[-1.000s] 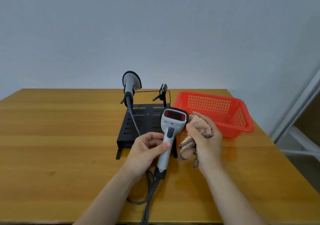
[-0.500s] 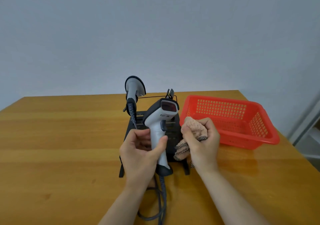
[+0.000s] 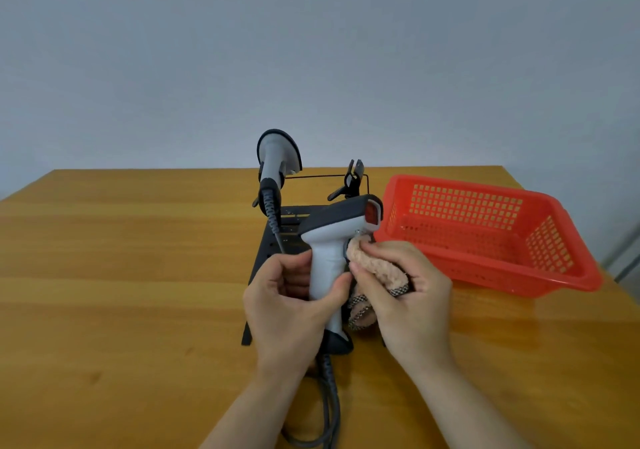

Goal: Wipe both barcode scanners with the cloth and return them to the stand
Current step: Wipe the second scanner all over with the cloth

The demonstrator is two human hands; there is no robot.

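Currently: grey corded barcode scanner [image 3: 277, 158] sits upright in black metal stand [image 3: 262, 263]. Left hand [image 3: 291, 306] grips the handle of white-and-dark-grey handheld scanner [image 3: 332, 241], held over the stand, window facing right. Pink fluffy cloth [image 3: 377, 265] touches its trigger side, bunched in right hand [image 3: 405, 296]. Red plastic lattice basket [image 3: 485, 234] stands further right.

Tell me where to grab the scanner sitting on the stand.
Take the parked scanner by its grey handle, between the wide head and the black cable boot, coming from the near side: that narrow neck faces you, unobstructed.
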